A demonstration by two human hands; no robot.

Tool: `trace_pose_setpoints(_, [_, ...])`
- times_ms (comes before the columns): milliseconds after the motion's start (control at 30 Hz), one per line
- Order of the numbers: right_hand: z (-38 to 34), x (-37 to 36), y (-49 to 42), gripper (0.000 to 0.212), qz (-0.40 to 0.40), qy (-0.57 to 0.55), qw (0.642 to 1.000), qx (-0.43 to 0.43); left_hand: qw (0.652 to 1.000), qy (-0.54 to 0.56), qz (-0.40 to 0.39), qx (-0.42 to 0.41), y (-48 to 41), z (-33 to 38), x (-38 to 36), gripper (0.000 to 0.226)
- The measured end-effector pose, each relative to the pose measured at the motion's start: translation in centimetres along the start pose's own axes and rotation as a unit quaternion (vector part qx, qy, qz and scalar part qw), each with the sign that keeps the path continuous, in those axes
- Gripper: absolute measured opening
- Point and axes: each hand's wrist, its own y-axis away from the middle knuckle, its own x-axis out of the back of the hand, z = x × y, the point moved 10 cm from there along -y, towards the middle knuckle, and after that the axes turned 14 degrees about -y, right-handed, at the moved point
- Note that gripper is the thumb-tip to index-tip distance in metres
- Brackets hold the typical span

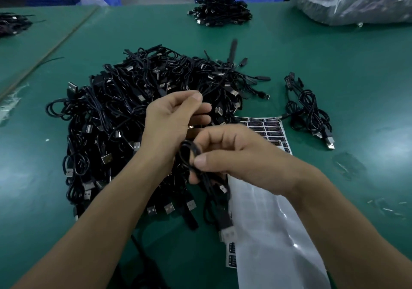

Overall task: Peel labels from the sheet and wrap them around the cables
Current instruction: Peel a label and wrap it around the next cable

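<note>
Glossy label sheet (267,233) lies flat under right wrist. Right hand (231,155) pinches looped matte-black cable (187,152) above it. Left hand (176,115) curled, thumb to forefinger; contents unclear. Tangled cable pile (124,110) beyond; open green table (345,77) right.

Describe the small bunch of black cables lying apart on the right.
Find the big heap of black USB cables on the green table. Right of it lies the white sheet of dark labels; the small bunch of black cables sits past that sheet's far right corner. It alone holds just a few cables.
</note>
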Motion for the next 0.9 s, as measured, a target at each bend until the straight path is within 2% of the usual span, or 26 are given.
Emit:
trace_pose_setpoints(133, [0.8,0.5,-0.1,0.003,0.035,0.027,0.999,-0.015,1.0,0.003,0.025,-0.01,0.0,0.2,0.6,0.013])
trace_pose_setpoints(233, [1.3,0.4,0.5,0.004,0.014,0.017,0.999,-0.038,0.999,0.02,0.032,-0.01,0.1,0.2,0.7,0.02])
trace_pose_setpoints(300, [1.6,0.2,0.8,0.004,-0.011,0.016,0.999,-0.05,0.999,0.035,0.016,-0.017,0.2,0.5,0.4,0.024])
trace_pose_setpoints(467, [1.9,1.1,2.0,0.024,-0.017,-0.026,0.996,-0.081,0.997,0.041,-0.059,-0.016,0.3,1.0,-0.2,0.031])
trace_pose_setpoints(533, [0.9,3.5,2.6,0.017,0.044,-0.003,0.997,-0.058,0.994,0.045,-0.103,-0.001,0.4,1.1,-0.8,0.034])
trace_pose_setpoints(600, [-0.4,7.6,3.6,0.014,0.172,0.027,0.985,-0.015,0.993,0.023,-0.116,0.0,0.6,1.3,-0.9,0.043])
trace_pose_setpoints(667, [-1.3,11.8,5.4,0.017,0.315,0.042,0.948,0.023,0.994,-0.007,-0.113,-0.007,0.7,1.6,-1.0,0.048])
trace_pose_setpoints(733, [-1.5,14.8,7.3,0.018,0.419,0.094,0.902,0.034,0.993,-0.046,-0.108,-0.013,0.9,1.8,-1.1,0.045])
trace_pose_setpoints(833, [-1.2,16.6,8.7,0.013,0.479,0.234,0.846,-0.008,0.983,-0.135,-0.114,-0.047,1.2,1.9,-1.9,0.033])
trace_pose_setpoints(900, [-0.5,16.5,8.6,0.008,0.472,0.279,0.835,-0.046,0.974,-0.166,-0.129,-0.087,1.7,2.3,-2.9,0.021])
